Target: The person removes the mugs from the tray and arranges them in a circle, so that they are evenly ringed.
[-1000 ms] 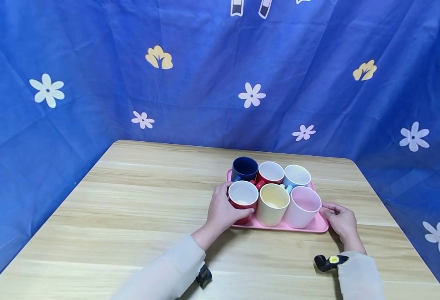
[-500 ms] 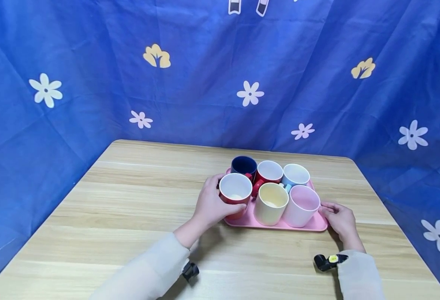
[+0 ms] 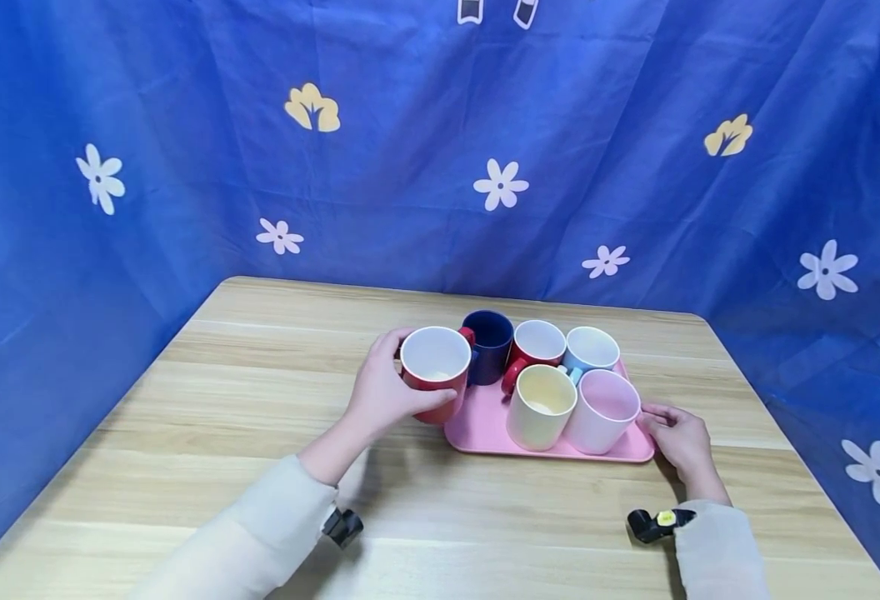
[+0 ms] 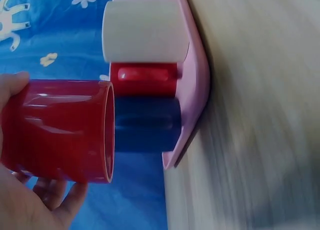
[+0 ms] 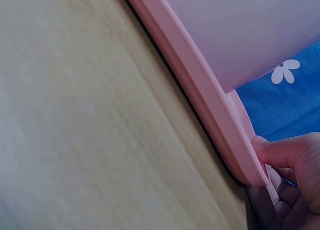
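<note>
My left hand (image 3: 382, 390) grips a red mug (image 3: 432, 404) with a white inside, thumb on the near side and fingers round the far side. The mug is raised off the pink tray (image 3: 476, 427), over its left edge, its red handle pointing away to the right. In the left wrist view, the mug's bottom rim faces the table. My right hand (image 3: 682, 443) pinches the tray's right rim, the thumb (image 5: 272, 151) on top and other fingers below. Nearest that hand on the tray stands a pale pink mug (image 3: 597, 425).
Also on the tray are a cream mug (image 3: 541, 421) in front, and behind it a navy mug (image 3: 491, 354), a second red mug (image 3: 539, 340) and a light blue mug (image 3: 592, 348). Wooden tabletop (image 3: 207, 433) surrounds the tray; a blue patterned cloth (image 3: 395, 150) hangs behind.
My left hand has lifted the red mug from the tray's front left spot and carried it up and leftward. The right hand stays at the tray's rim.
</note>
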`<move>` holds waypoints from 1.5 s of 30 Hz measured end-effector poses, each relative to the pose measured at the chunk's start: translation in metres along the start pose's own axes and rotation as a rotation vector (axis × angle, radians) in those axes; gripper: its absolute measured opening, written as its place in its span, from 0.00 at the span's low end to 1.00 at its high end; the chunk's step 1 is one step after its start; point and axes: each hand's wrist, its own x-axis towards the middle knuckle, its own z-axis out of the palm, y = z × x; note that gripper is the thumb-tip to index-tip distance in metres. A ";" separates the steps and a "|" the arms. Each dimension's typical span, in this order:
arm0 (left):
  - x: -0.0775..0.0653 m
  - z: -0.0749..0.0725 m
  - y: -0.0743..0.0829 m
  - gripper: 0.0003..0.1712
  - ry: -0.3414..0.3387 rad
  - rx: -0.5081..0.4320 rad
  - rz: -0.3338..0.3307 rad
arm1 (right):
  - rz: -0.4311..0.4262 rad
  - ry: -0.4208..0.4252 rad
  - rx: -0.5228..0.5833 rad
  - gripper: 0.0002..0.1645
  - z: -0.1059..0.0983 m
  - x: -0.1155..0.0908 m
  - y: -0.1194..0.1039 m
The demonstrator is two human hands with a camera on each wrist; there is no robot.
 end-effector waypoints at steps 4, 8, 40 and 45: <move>0.003 -0.007 -0.005 0.50 0.010 0.007 -0.017 | 0.006 -0.002 0.011 0.22 0.000 -0.001 -0.001; 0.006 -0.011 -0.014 0.50 0.026 0.027 -0.037 | 0.001 0.003 0.001 0.22 0.000 -0.001 -0.001; 0.052 -0.020 -0.078 0.51 0.265 0.151 -0.193 | -0.027 0.008 -0.044 0.22 -0.001 -0.001 -0.001; 0.063 -0.021 -0.084 0.51 0.285 0.173 -0.240 | -0.025 0.005 -0.052 0.21 0.000 -0.001 0.000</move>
